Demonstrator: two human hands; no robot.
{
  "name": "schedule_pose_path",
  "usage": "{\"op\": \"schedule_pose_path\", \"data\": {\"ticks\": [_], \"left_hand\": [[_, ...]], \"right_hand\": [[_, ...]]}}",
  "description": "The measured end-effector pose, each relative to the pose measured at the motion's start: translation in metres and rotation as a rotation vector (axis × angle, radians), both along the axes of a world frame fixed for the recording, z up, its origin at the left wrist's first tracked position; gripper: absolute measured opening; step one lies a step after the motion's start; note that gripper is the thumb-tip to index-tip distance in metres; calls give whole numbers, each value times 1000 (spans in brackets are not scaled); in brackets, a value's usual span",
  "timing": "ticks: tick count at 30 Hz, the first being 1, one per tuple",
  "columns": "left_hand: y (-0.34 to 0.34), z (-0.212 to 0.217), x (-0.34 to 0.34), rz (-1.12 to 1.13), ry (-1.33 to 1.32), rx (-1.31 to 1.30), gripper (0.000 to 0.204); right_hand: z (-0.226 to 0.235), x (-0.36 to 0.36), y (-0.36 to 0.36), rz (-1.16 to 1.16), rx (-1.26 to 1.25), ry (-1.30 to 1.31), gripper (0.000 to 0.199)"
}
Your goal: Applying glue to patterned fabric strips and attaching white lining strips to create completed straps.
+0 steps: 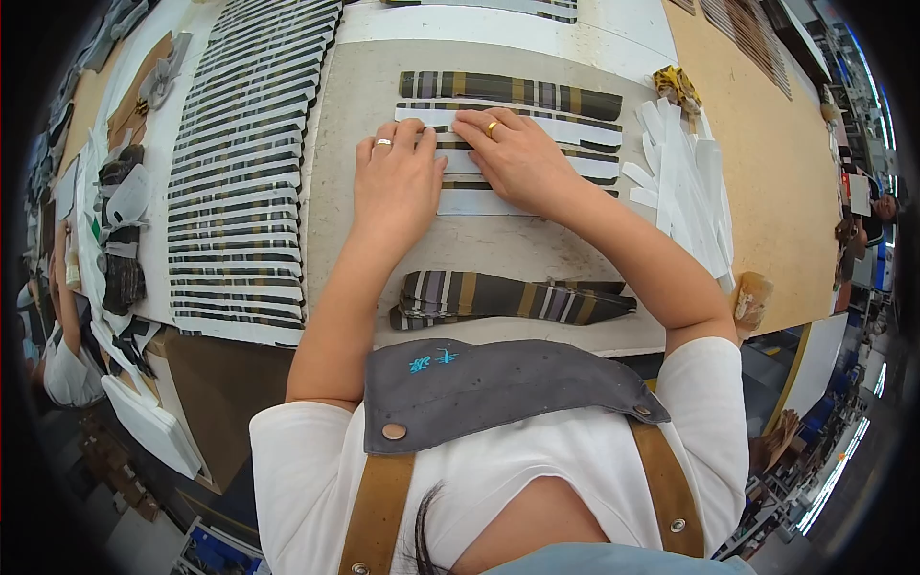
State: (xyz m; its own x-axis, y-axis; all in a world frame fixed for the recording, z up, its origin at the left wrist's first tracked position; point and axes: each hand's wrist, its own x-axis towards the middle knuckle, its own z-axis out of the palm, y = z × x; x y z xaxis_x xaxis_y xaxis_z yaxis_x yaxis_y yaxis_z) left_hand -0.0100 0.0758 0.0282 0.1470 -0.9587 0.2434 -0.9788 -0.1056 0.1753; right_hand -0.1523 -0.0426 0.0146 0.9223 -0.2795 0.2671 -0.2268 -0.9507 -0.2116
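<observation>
On a pale board (364, 86), several dark plaid fabric strips (508, 91) lie in a stack of rows with white paper-like strips (565, 132) laid over them. My left hand (398, 182), a ring on one finger, rests at the left ends of the rows, fingers apart and tips down. Beside it my right hand (522, 158), also ringed, lies over the middle of the rows, fingertips pressed on a white strip close to the left hand. Both palms hide parts of the strips beneath. Nearer to me sits a folded bundle of plaid strips (513, 297).
At the left, a long column of overlapping plaid strips with white pieces (240, 192) covers the table. Loose white strips (676, 182) are piled to the right, with a yellow patterned bundle (677, 86) behind them. A tan block (752, 299) is near the right edge.
</observation>
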Motion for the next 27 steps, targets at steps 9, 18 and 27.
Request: {"op": "schedule_pose_path", "data": {"ticks": [9, 18, 27], "left_hand": [[-4, -8, -5, 4, 58, 81, 31], [-7, -9, -1, 10, 69, 43, 28], [-6, -8, -2, 3, -20, 71, 33]], "right_hand": [[0, -4, 1, -12, 29, 28, 38], [4, -50, -9, -88, -10, 7, 33], [13, -136, -33, -349, -77, 77, 29]]}}
